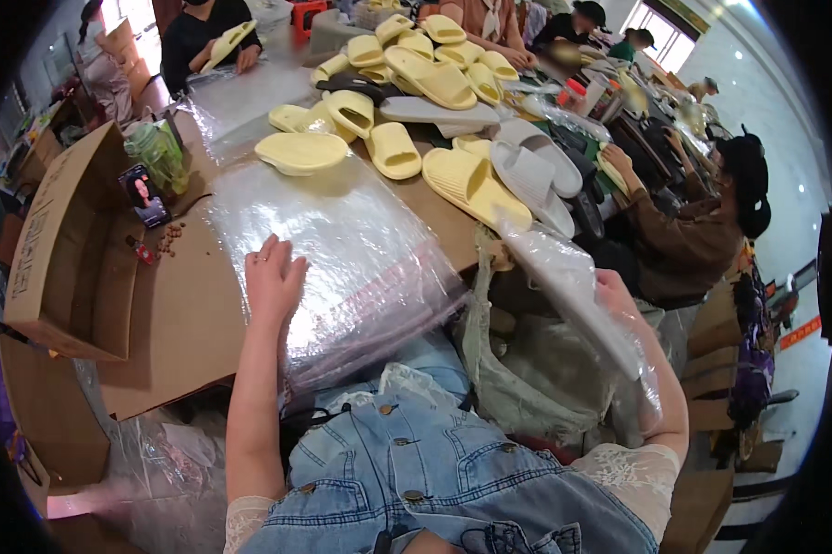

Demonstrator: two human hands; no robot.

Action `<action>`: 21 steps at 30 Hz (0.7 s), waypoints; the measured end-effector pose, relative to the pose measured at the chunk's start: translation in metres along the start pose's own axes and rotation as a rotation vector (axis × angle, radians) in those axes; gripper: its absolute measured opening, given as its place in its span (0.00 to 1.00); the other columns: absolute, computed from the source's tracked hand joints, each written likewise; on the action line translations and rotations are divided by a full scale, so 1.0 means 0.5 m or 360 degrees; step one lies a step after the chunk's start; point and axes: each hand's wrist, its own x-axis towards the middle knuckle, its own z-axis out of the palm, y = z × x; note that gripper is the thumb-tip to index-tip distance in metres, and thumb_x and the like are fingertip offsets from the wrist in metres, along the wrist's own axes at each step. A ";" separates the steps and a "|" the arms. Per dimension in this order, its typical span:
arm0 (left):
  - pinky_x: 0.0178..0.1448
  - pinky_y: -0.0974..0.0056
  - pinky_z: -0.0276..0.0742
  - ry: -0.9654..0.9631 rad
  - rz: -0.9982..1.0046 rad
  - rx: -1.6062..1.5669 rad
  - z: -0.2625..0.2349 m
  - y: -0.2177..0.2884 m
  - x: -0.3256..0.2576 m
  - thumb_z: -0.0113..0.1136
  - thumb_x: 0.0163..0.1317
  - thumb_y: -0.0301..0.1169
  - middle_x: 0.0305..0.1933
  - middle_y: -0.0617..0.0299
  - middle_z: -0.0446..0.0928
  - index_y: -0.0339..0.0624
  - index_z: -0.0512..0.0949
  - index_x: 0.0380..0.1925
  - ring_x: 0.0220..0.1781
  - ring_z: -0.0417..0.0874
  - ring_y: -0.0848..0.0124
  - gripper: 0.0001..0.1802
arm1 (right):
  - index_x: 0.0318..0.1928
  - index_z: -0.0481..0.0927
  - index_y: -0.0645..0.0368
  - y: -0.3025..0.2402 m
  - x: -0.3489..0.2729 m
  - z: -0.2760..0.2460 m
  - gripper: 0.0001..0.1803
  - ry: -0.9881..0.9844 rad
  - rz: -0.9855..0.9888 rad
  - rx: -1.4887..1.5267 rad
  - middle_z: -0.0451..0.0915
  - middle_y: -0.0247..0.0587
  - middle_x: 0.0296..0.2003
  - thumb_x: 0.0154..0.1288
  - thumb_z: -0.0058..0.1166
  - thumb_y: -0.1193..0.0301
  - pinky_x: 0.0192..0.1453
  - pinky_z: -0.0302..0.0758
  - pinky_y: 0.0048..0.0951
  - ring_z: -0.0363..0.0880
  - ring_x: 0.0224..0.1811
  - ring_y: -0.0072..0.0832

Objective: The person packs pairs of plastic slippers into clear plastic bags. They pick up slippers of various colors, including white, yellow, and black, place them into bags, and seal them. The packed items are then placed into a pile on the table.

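Brown corrugated cardboard forms the open box [60,249] lying on its side at the far left of the worktable [185,323], whose top is covered with a flat sheet of the same board. Just right of the box stand a green translucent plastic bottle [157,155] and a small dark phone [144,196] propped upright, with a scatter of little brown bits beside it. The left hand [273,275] lies flat, fingers spread and slack, on the near left corner of a stack of clear plastic bags [342,258] that covers the middle of the table and hangs over its near edge; it presses the top sheet rather than gripping it. Beyond the stack lie many pale yellow foam slippers [471,185] and a few light grey foam slippers [531,171], heaped across the table's far half. The right hand [616,294] is off the table's right edge, wrapped around a light grey slipper in a clear plastic bag [573,286], which slants from upper left to lower right. Further right, another person in a brown top and black cap [702,231] sits at the table.
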 end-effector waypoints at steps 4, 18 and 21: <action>0.68 0.50 0.68 -0.0008 0.0059 -0.0019 0.012 -0.008 0.003 0.65 0.61 0.43 0.68 0.50 0.74 0.42 0.82 0.53 0.62 0.72 0.48 0.23 | 0.31 0.84 0.67 0.080 -0.013 -0.072 0.17 0.0045 0.0223 -0.0340 0.78 0.26 0.24 0.62 0.59 0.62 0.32 0.68 0.26 0.72 0.26 0.15; 0.69 0.50 0.67 0.0028 0.0069 -0.0039 0.011 -0.011 0.001 0.67 0.59 0.40 0.66 0.50 0.76 0.42 0.82 0.52 0.62 0.72 0.49 0.22 | 0.42 0.83 0.60 0.100 0.236 0.048 0.18 0.0817 -0.0452 -0.0753 0.82 0.42 0.32 0.61 0.65 0.58 0.43 0.78 0.37 0.84 0.36 0.38; 0.67 0.50 0.67 0.0066 0.0138 -0.0023 0.011 -0.011 0.003 0.67 0.58 0.39 0.65 0.48 0.76 0.43 0.82 0.49 0.61 0.72 0.48 0.20 | 0.43 0.83 0.63 0.071 0.336 0.050 0.19 0.0899 -0.0479 -0.0695 0.81 0.42 0.30 0.63 0.65 0.58 0.42 0.76 0.34 0.81 0.35 0.32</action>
